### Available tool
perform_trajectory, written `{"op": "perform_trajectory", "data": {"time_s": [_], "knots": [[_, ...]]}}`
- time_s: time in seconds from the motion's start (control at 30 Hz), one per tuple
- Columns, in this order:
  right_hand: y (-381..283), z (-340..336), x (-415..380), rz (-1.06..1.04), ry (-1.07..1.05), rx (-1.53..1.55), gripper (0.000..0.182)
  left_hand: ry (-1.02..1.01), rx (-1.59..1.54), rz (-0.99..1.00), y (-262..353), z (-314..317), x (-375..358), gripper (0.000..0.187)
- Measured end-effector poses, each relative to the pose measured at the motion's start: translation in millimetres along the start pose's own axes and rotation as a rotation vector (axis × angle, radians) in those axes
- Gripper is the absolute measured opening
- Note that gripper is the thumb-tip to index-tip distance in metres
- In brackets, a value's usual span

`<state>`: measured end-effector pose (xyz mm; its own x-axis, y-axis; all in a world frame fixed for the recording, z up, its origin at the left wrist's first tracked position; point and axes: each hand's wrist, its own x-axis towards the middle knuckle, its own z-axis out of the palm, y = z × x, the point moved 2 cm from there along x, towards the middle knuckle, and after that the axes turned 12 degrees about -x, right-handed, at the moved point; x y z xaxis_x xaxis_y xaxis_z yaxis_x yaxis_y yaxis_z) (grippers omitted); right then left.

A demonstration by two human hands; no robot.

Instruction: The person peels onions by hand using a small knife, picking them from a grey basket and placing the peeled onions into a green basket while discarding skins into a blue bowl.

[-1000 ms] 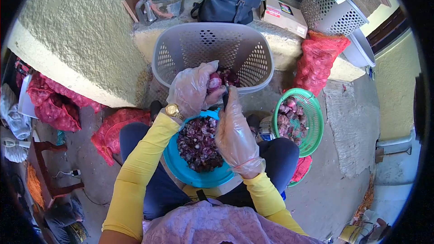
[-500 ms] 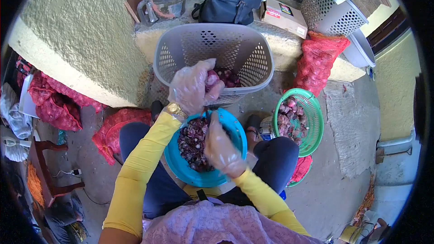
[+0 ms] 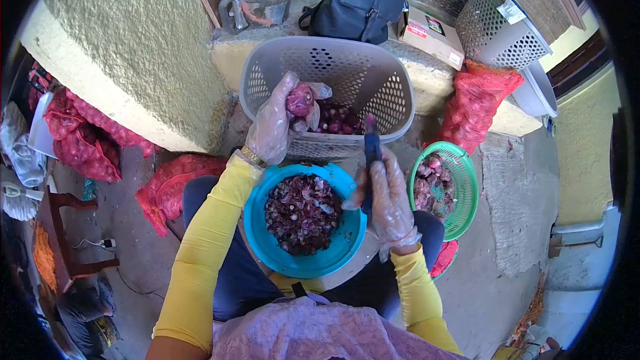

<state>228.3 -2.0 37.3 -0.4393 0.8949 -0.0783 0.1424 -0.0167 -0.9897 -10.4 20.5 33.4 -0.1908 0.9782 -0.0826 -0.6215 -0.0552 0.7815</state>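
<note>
My left hand (image 3: 272,127), in a clear plastic glove, is closed round a red onion (image 3: 300,100) over the near rim of the grey basket (image 3: 327,50). Beneath its fingers, part of another onion seems to show. A dark knife (image 3: 372,150) points upward from my right hand (image 3: 390,207), which is gloved too and grips it to the right of the blue basin (image 3: 303,272). Onion skins and trimmings (image 3: 303,213) fill the middle of that basin. Red onions (image 3: 339,120) lie at the bottom of the basket.
A green colander (image 3: 465,207) with onions stands to the right. Red mesh sacks of onions (image 3: 477,107) (image 3: 180,190) lie on both sides. A black bag (image 3: 353,3) and a cardboard box (image 3: 432,33) sit on the ledge behind. At left is a wooden stool (image 3: 63,240).
My right hand has moved right, away from above the basin, and the knife now shows plainly. My left hand has turned, exposing the onion. The view has shifted slightly.
</note>
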Motion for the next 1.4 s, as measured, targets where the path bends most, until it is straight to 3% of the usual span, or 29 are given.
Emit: {"op": "perform_trajectory", "data": {"time_s": [0.03, 0.13, 0.2, 0.33, 0.43, 0.67, 0.73, 0.97, 1.03, 1.17, 1.23, 1.27, 1.33, 1.4], "knots": [[-23.2, -0.6, 3.1, 0.082, -0.03, -0.004, 0.027, -0.014, -0.061, -0.032, -0.8, -0.3, 0.4, 0.07], [-44.5, -6.0, 31.5, 0.006, -0.081, -0.146, 0.031, 0.055, -0.101, -0.031, -1.2, 4.6, 0.0, 0.072], [-51.6, -0.6, 49.5, 0.102, -0.135, -0.053, 0.034, 0.011, -0.145, -0.049, -1.1, -0.2, 1.6, 0.071], [-45.3, 13.9, 77.7, -0.03, -0.194, 0.078, 0.038, -0.001, -0.222, -0.087, 0.1, -4.7, 6.4, 0.07], [-24.1, 18.1, 84.2, -0.114, -0.244, 0.015, 0.049, 0.023, -0.217, -0.07, 2.3, -3.9, 6.7, 0.07], [-21.3, 22.2, 75.9, -0.236, -0.214, -0.064, 0.053, 0.144, -0.279, -0.119, -3.7, -10.5, 10.4, 0.072], [-17.6, 22.7, 76.5, -0.257, -0.21, 0.036, 0.054, 0.0, -0.33, -0.13, -5.3, -13.5, 12.6, 0.074], [-12.2, 10.5, 92.0, -0.059, -0.161, 0.088, 0.043, 0.024, -0.28, -0.131, -4.4, -4.1, 9.9, 0.071], [-6.9, 10.4, 98.7, -0.347, -0.104, -0.135, 0.034, -0.072, -0.261, -0.134, -2.7, -3.8, 8.1, 0.076], [-14.5, 8.5, 94.4, -0.465, 0.02, -0.404, 0.029, -0.01, -0.249, -0.124, -8.8, -3.5, 10.3, 0.071], [-22.9, 10.6, 95.7, -0.644, 0.071, -0.502, 0.034, -0.089, -0.127, -0.132, -12.2, -7.6, 13.6, 0.07], [-28.9, 8.7, 93.3, -0.642, 0.075, -0.503, 0.034, -0.091, -0.126, -0.135, -16.4, -8.0, 14.4, 0.07], [-39.1, 6.0, 89.9, -0.503, 0.078, -0.866, 0.04, -0.043, -0.114, -0.14, -22.3, -3.0, 12.6, 0.067], [-38.4, 8.7, 90.9, -0.527, 0.153, -0.882, 0.047, -0.052, -0.134, -0.158, -23.2, -0.1, 11.5, 0.065]]}}
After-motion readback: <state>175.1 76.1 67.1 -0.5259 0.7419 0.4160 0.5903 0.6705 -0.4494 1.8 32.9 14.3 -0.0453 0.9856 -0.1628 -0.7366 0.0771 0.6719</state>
